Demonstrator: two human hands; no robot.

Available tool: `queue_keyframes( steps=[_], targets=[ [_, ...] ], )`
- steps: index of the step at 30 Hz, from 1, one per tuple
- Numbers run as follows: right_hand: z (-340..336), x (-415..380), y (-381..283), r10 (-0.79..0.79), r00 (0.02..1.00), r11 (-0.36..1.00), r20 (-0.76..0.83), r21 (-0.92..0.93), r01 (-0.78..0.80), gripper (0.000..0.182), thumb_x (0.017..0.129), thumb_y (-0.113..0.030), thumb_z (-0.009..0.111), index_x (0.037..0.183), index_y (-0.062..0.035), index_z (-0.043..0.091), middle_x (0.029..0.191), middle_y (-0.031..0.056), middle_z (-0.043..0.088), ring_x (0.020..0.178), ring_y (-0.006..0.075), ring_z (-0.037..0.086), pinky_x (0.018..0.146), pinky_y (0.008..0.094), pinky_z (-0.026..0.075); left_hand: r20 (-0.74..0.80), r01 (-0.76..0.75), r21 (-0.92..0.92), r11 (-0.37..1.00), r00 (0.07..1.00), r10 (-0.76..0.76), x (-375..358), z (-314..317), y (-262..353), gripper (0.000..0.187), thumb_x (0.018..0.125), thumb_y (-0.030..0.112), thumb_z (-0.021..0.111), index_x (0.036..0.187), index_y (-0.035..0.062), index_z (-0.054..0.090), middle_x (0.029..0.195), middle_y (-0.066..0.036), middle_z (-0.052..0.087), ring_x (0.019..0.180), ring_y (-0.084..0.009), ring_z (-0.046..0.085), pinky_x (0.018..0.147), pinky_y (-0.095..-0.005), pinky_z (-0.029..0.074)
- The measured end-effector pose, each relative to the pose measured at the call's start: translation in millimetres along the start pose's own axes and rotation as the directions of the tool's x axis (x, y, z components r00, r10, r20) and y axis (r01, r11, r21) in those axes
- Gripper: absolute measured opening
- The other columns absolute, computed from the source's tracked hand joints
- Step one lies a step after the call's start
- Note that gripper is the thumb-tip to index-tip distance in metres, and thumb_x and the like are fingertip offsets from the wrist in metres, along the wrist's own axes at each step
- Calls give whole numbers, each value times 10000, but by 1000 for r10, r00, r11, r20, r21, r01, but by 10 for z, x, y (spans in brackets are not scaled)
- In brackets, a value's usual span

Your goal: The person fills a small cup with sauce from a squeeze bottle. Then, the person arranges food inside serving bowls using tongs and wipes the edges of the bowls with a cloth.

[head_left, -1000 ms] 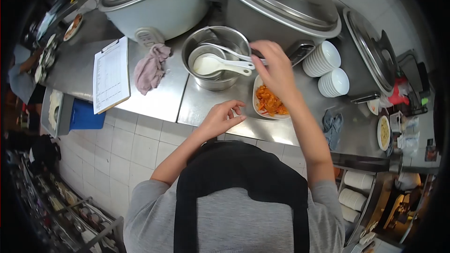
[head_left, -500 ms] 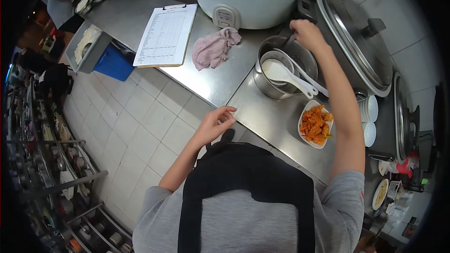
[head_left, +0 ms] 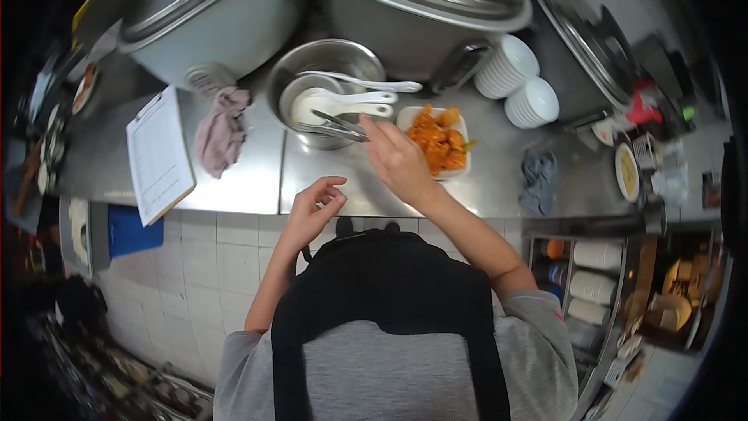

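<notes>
My right hand (head_left: pixel 397 160) grips a pair of metal tongs (head_left: pixel 335 126), whose tips point left over the pot's front rim. Just right of that hand is a white dish (head_left: pixel 466 134) of orange-sauced food pieces (head_left: pixel 439 140). The steel pot (head_left: pixel 343 53) holds a smaller metal container and several white rice paddles (head_left: pixel 362 109) with handles sticking out to the right. My left hand (head_left: pixel 315 206) hovers by the counter's front edge, fingers loosely curled and apart, with nothing in it.
Large lidded cookers (head_left: pixel 421 31) line the back. Stacked white bowls (head_left: pixel 510 70) stand behind the dish. A pink cloth (head_left: pixel 222 132) and a clipboard (head_left: pixel 160 156) lie to the left, a grey cloth (head_left: pixel 538 179) to the right. Below the right counter are shelves of stacked containers (head_left: pixel 596 281).
My view has turned right. My right hand has moved from the pot's back rim to its front, and tongs now show in it. My left hand stays loosely curled.
</notes>
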State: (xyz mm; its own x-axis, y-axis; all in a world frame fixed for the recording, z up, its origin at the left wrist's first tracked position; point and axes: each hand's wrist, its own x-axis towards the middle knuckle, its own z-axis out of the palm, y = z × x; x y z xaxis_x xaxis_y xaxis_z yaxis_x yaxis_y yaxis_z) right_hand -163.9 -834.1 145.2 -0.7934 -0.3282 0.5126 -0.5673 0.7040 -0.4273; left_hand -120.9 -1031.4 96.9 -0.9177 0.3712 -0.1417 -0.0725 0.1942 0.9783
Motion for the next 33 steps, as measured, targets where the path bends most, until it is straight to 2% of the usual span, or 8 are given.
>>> queue_keyframes(
  steps=[2, 6, 9, 11, 13, 21, 32, 33],
  targets=[
    [56, -102, 35, 23, 985, 996, -174, 85, -8, 435, 796, -38, 561, 1223, 15, 498, 898, 153, 549, 782, 305, 583, 673, 381, 481, 128, 196, -116, 974, 975, -181, 114, 134, 52, 312, 883, 182, 562, 1146, 16, 536, 844, -19, 606, 633, -42, 506, 533, -188, 406],
    [19, -201, 68, 62, 998, 998, -26, 30, -61, 460, 812, -28, 537, 1264, 10, 463, 855, 148, 530, 734, 304, 560, 655, 376, 461, 218, 249, -190, 950, 954, -206, 489, 495, -118, 388, 888, 173, 531, 1230, 16, 437, 870, -69, 635, 676, -108, 595, 521, -220, 468],
    [-243, -368, 85, 297, 954, 902, -45, 342, -265, 470, 837, -27, 509, 1300, 0, 434, 953, 121, 564, 808, 225, 587, 706, 301, 471, 193, 259, -284, 923, 958, -210, 749, 768, -173, 499, 873, 132, 466, 1321, 14, 281, 850, -103, 640, 669, -153, 612, 496, -248, 490],
    [-343, -638, 218, 610, 792, 469, -8, 810, -353, 477, 843, -41, 517, 1304, 22, 415, 1017, 80, 580, 861, 168, 585, 763, 288, 481, 173, 284, -347, 894, 956, -236, 884, 868, -166, 586, 819, 113, 431, 1355, 34, 206, 872, -140, 646, 630, -168, 607, 459, -249, 475],
    [-667, -1030, 378, 696, 699, 161, 166, 912, -378, 480, 830, -12, 544, 1291, 19, 414, 1053, 98, 582, 912, 158, 595, 870, 290, 462, 187, 302, -310, 902, 949, -254, 988, 890, -149, 586, 812, 116, 426, 1355, 56, 213, 889, -152, 644, 604, -158, 600, 448, -235, 459],
    [-1124, -2038, 857, 892, 363, 143, 271, 593, -793, 212, 893, -196, 488, 981, -16, 557, 661, -11, 504, 570, 75, 470, 489, 225, 373, 162, 313, -223, 923, 946, -282, 1116, 940, -112, 658, 753, 93, 512, 1351, 60, 240, 723, -70, 555, 491, -121, 546, 369, -213, 377],
    [-707, -1828, 1212, 841, 541, 516, 4, 294, -804, 168, 908, -163, 504, 853, -17, 565, 606, -19, 499, 508, 47, 425, 443, 210, 323, 160, 319, -255, 913, 945, -286, 1116, 937, -166, 661, 769, 77, 523, 1362, 58, 233, 743, -71, 561, 475, -115, 541, 360, -209, 381],
    [-725, -1812, 1212, 837, 544, 541, -51, 221, -812, 150, 882, -148, 520, 868, -12, 580, 598, 46, 528, 519, 132, 483, 485, 274, 368, 164, 316, -251, 915, 945, -281, 1115, 935, -166, 662, 769, 77, 525, 1363, 58, 234, 746, -71, 564, 477, -116, 544, 363, -209, 385]
  ],
)
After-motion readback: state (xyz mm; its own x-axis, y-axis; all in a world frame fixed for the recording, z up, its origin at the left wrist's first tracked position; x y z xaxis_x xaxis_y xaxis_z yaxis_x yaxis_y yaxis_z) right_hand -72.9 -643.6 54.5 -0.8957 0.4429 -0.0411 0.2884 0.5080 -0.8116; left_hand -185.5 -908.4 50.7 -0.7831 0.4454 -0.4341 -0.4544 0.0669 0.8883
